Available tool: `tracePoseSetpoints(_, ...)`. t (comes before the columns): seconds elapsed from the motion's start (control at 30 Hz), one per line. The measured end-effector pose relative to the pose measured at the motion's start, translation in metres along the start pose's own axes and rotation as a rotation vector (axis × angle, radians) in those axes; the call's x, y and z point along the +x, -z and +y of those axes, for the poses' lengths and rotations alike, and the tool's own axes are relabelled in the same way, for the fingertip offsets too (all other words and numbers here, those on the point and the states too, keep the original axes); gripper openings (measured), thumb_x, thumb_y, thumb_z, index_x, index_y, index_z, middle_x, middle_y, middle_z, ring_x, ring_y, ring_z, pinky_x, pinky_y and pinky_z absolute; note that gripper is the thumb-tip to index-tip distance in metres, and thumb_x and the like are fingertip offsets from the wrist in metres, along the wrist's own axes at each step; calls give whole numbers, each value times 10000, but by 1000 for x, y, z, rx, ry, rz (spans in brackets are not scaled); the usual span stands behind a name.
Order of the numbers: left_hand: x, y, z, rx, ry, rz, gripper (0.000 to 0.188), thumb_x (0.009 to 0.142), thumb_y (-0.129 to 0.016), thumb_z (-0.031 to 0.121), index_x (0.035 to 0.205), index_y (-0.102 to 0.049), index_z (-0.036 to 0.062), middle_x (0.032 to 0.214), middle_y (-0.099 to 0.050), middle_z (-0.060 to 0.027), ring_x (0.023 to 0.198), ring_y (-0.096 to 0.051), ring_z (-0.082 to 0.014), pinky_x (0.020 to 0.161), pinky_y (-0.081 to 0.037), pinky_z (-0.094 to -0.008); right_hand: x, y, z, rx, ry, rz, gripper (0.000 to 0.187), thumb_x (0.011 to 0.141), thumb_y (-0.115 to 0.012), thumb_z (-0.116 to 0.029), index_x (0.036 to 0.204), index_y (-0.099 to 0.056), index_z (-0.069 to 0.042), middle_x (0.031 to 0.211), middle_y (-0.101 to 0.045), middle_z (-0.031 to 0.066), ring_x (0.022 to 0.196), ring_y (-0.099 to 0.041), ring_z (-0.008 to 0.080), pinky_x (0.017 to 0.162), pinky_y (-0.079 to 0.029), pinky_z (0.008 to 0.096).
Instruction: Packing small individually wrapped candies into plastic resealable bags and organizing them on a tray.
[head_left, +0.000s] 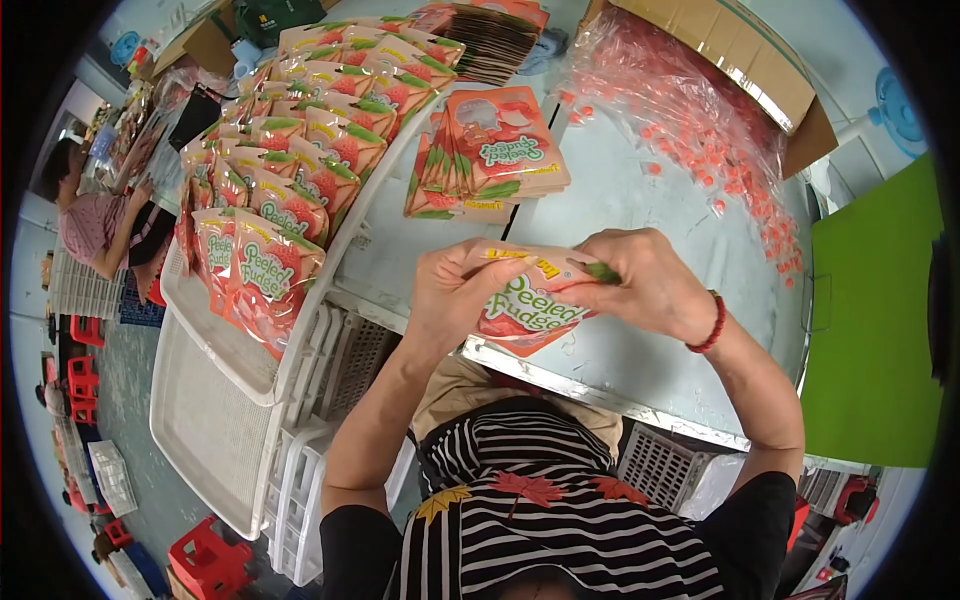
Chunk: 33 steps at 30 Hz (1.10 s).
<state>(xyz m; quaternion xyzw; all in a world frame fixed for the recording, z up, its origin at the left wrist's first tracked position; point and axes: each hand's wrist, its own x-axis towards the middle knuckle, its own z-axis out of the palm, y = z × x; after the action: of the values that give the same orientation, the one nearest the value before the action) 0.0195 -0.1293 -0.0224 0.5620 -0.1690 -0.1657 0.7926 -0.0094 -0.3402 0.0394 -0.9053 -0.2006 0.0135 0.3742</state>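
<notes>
Pouch (527,312) between pouch stack (490,155), tray (215,420)

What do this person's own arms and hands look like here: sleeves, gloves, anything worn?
Both hands are bare, no gloves. The left hand has nothing on its wrist. The right hand has a red beaded bracelet around its wrist. Both forearms are uncovered; short black sleeves end above the elbows, joined to a black-and-white striped top with leaf motifs.
</notes>
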Motion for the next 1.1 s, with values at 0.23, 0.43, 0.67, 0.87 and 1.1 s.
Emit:
tracePoseSetpoints(0.23,-7,13,7,76,-23,51,156,867,-623,58,972,-665,-49,854,-694,-62,767,-616,-65,687,-508,-205,13,-17,-10,-94,46,-25,204,786,-714,-163,806,-629,22,705,-601,141,599,-591,282,544,-461,355)
tracePoseSetpoints(0.43,-19,38,28,321,-47,93,167,859,-633,79,955,-686,-47,826,-692,-53,724,-604,-59,657,-491,-218,10,-19,-18,-198,36,-142,210,763,-711,-173,808,-620,10,699,-568,158,627,-558,351,560,-437,387)
tracePoseSetpoints(0.67,-52,76,46,135,-150,120,127,851,-631,55,927,-685,-31,828,-697,-39,749,-615,-61,686,-489,-214,34,-41,-54,17,4,-200,190,786,-725,-105,835,-622,47,674,-566,92,568,-510,155,527,-418,288)
tracePoseSetpoints(0.87,-91,131,87,275,-280,324,101,847,-631,38,906,-691,-17,841,-691,-39,760,-618,-68,682,-492,-212,80,-80,-91,-58,184,-326,205,812,-704,-120,876,-622,56,698,-578,76,531,-531,127,525,-436,270)
tracePoseSetpoints(1.1,-124,246,105,758,-690,1190,462,874,-636,131,1280,-462,-6,1105,-599,-104,1003,-571,-189,889,-445,-299,189,-190,-150,242,399,-136,183,856,-626,-160,875,-609,22,660,-640,67,596,-628,127,558,-466,266)
